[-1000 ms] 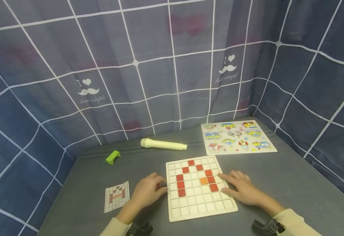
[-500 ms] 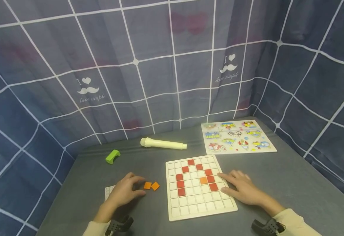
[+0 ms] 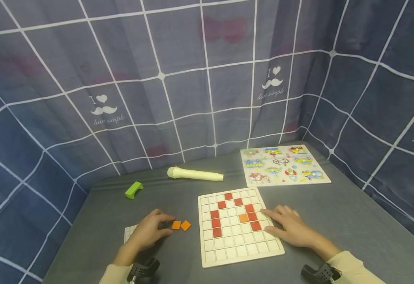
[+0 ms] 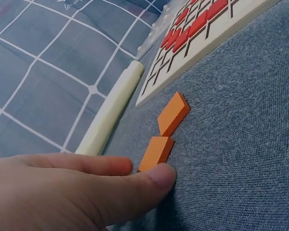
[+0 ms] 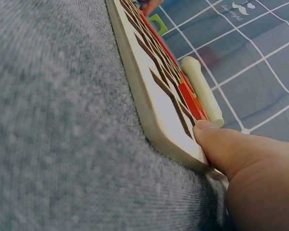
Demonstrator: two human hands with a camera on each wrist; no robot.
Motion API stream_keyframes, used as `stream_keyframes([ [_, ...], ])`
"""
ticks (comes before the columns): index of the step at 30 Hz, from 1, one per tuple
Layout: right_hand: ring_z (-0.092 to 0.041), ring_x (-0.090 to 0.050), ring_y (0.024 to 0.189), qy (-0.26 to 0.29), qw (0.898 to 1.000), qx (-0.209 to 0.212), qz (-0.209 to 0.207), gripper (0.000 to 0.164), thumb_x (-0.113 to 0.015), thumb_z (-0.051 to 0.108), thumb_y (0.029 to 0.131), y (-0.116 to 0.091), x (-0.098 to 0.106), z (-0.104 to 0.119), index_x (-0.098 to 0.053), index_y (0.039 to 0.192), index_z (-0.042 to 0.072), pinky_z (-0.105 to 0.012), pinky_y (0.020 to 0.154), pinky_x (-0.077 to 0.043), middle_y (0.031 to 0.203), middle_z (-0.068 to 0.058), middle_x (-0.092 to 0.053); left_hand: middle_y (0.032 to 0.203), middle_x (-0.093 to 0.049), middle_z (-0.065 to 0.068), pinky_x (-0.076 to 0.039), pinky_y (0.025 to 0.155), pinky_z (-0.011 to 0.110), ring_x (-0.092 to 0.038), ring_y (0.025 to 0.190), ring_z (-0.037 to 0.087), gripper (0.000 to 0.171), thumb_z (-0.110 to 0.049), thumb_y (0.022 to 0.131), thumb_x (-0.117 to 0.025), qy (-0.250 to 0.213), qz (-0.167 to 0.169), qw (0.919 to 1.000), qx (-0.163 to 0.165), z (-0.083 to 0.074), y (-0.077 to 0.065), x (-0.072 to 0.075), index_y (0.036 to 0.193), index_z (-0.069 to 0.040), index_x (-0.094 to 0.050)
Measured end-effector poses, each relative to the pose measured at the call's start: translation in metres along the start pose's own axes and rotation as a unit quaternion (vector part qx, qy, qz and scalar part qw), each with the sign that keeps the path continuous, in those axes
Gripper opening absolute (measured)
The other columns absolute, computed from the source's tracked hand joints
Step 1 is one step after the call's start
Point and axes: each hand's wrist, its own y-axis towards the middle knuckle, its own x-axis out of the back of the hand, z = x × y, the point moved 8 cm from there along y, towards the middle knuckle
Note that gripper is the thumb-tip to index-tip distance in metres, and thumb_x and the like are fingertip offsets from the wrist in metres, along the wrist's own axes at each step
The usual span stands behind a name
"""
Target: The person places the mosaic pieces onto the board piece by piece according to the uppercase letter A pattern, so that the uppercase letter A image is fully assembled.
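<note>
Two orange square tiles lie side by side on the table, left of the white grid board (image 3: 228, 260). My left hand (image 3: 150, 229) is beside the left tile (image 3: 176, 225); its thumb and index finger are apart, and in the left wrist view the thumb tip overlaps that tile's near end. The other tile (image 4: 173, 114) lies just beyond, towards the board. Red tiles (image 3: 216, 223) and one orange tile (image 3: 243, 217) sit in the board's squares. My right hand (image 3: 290, 227) rests at the board's right edge, with thumb and index finger extended onto it.
A small pattern card (image 3: 128, 232) is mostly hidden under my left hand. A green arched block (image 3: 133, 190) and a cream toy microphone (image 3: 196, 174) lie behind. A vehicle picture puzzle (image 3: 286, 165) is at the back right, before the checked curtain (image 3: 178, 94).
My left hand has moved left from the board's edge, uncovering two orange tiles on the table and covering most of the pattern card. My right hand has stayed on the board.
</note>
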Motion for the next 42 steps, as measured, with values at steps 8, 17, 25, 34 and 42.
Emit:
stream_keyframes([
  [8,0.000,-0.035,0.088,-0.003,1.000,-0.002,0.002,0.049,-0.064,0.046,0.091,0.001,0.000,0.003,-0.060,0.135,0.026,-0.024,0.074,-0.026,0.095,0.018,-0.045,0.091,-0.057,-0.009,-0.050,0.075,0.030,-0.058,0.086,0.010,0.028,-0.030,0.077,-0.081,0.009,-0.010,0.9996,-0.025,0.000,0.001,-0.001,0.103,-0.022,-0.076],
  [17,0.000,-0.034,0.088,-0.004,1.000,0.003,-0.004,0.049,-0.065,0.045,0.091,0.003,0.000,0.000,-0.060,0.135,0.026,-0.025,0.075,-0.025,0.094,0.018,-0.044,0.090,-0.059,-0.011,-0.051,0.076,0.032,-0.061,0.085,0.011,0.023,-0.032,0.080,-0.080,0.037,-0.039,0.9981,-0.031,0.000,0.002,0.000,0.099,-0.021,-0.077],
  [25,0.000,-0.035,0.089,-0.002,1.000,-0.002,-0.001,0.049,-0.065,0.047,0.091,0.002,0.000,0.000,-0.060,0.135,0.026,-0.025,0.074,-0.026,0.096,0.018,-0.045,0.089,-0.060,-0.011,-0.049,0.073,0.030,-0.060,0.081,0.009,0.021,-0.028,0.079,-0.081,0.051,-0.046,0.9974,-0.023,0.000,0.002,0.001,0.097,-0.019,-0.077],
  [34,0.000,-0.035,0.090,-0.001,1.000,0.001,-0.012,0.049,-0.066,0.045,0.091,0.001,0.000,-0.001,-0.060,0.135,0.025,-0.025,0.075,-0.026,0.096,0.018,-0.046,0.087,-0.061,-0.010,-0.050,0.072,0.031,-0.062,0.080,0.011,0.019,-0.029,0.077,-0.083,0.052,-0.079,0.9944,-0.045,-0.006,0.001,0.007,0.092,-0.019,-0.077],
  [42,0.000,-0.035,0.090,-0.001,1.000,0.002,-0.008,0.049,-0.066,0.045,0.091,0.000,-0.001,-0.002,-0.060,0.135,0.025,-0.025,0.075,-0.026,0.096,0.019,-0.045,0.085,-0.062,-0.011,-0.051,0.073,0.031,-0.062,0.079,0.010,0.020,-0.034,0.077,-0.082,0.053,-0.097,0.9912,-0.072,-0.015,0.002,0.007,0.090,-0.019,-0.077],
])
